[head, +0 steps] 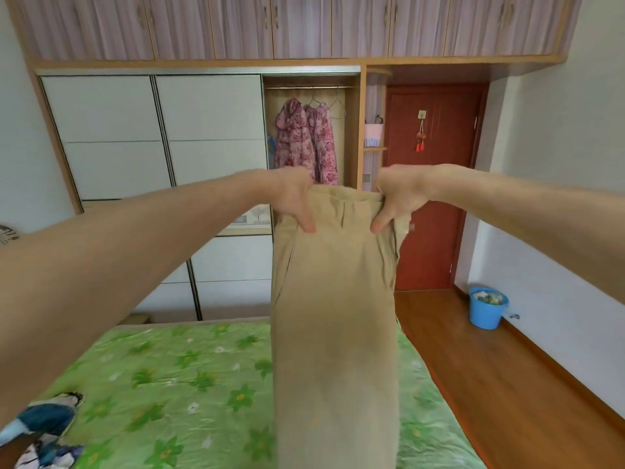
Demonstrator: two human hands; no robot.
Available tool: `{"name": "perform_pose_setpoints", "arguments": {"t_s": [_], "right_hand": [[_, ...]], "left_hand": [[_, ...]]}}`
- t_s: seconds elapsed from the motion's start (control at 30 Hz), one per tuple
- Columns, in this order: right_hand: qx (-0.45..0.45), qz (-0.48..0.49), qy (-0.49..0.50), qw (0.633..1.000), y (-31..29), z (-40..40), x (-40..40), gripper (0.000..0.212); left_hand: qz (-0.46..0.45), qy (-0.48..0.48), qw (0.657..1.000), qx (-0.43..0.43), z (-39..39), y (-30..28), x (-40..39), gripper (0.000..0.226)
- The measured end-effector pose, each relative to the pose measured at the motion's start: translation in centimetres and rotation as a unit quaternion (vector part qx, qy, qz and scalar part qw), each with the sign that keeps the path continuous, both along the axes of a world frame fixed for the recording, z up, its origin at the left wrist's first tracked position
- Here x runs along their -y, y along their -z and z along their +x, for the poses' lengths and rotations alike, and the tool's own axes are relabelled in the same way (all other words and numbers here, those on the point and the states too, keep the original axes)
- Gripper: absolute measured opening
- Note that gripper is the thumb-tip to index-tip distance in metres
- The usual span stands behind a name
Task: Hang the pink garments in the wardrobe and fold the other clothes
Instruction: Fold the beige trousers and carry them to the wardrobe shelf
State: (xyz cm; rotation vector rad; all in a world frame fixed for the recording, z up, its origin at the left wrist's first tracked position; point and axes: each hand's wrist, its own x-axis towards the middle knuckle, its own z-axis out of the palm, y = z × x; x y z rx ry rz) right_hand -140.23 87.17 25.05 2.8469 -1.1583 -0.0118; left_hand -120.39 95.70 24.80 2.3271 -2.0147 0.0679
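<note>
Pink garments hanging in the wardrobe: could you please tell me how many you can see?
2: left pink garment and right pink garment hang side by side on the wardrobe rail. The closed sliding doors may hide more.

Soft even daylight, wide-angle bending, slight blur

White walls (pixel 558 170) enclose a wood floor (pixel 500 377). Striped overhead cabinets (pixel 270 25) run above pale sliding doors (pixel 159 137). A red door (pixel 436 184) stands right, a blue bucket (pixel 487 308) nearby, apparently holding rubbish. A green floral bedspread (pixel 176 384) covers the bed.
</note>
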Motion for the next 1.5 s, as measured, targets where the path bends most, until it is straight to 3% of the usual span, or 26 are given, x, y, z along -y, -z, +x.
{"name": "perform_pose_setpoints", "arguments": {"t_s": [0.07,0.2,0.33,0.43,0.6,0.73,0.8,0.93,1.03,1.2,1.3,1.4,1.5], "right_hand": [[0.039,-0.148,0.03,0.988,-0.9,1.7,1.7,0.038],[0.151,-0.322,0.066,0.932,-3.0,3.4,5.1,0.017],[0.169,-0.413,0.044,0.894,-3.6,2.6,7.1,0.013],[0.132,-0.428,0.015,0.894,-1.4,1.3,7.5,0.011],[0.054,-0.373,-0.014,0.926,7.8,-0.8,6.7,0.018],[-0.063,-0.285,-0.026,0.956,20.1,-3.6,4.3,0.022],[-0.104,-0.21,-0.025,0.972,27.7,-5.1,2.7,0.021],[-0.09,0.009,0.008,0.996,42.9,-8.8,-1.3,0.03],[-0.108,0.137,-0.007,0.985,51.0,-11.5,-6.0,0.031],[-0.153,0.242,-0.019,0.958,60.0,-14.8,-12.2,0.024],[-0.176,0.262,-0.02,0.949,63.6,-16.3,-15.2,0.025],[-0.172,0.258,-0.018,0.951,66.5,-17.3,-18.1,0.03],[-0.147,0.185,-0.013,0.972,69.8,-18.2,-21.4,0.034]], "left_hand": [[-0.114,-0.014,0.988,0.107,0.9,-0.5,2.4,0.037],[-0.256,0.014,0.931,0.261,2.0,-2.7,6.2,0.029],[-0.319,0.017,0.896,0.31,2.3,-3.9,7.1,0.034],[-0.322,0.044,0.886,0.331,2.4,-2.0,7.1,0.035],[-0.266,0.089,0.906,0.317,1.5,8.3,7.7,0.025],[-0.207,0.137,0.921,0.301,-0.1,21.8,6.3,0.035],[-0.181,0.179,0.93,0.266,-1.8,29.4,4.5,0.029],[0.021,0.201,0.964,0.171,-6.4,44.5,-2.1,0.03],[0.125,0.228,0.96,0.108,-9.3,52.3,-7.6,0.028],[0.225,0.297,0.925,0.071,-12.7,59.4,-14.1,0.027],[0.232,0.29,0.927,0.043,-14.1,61.6,-16.8,0.032],[0.23,0.263,0.937,0.02,-15.0,63.8,-19.4,0.025],[0.232,0.222,0.947,-0.006,-15.8,66.9,-21.6,0.019]]}}
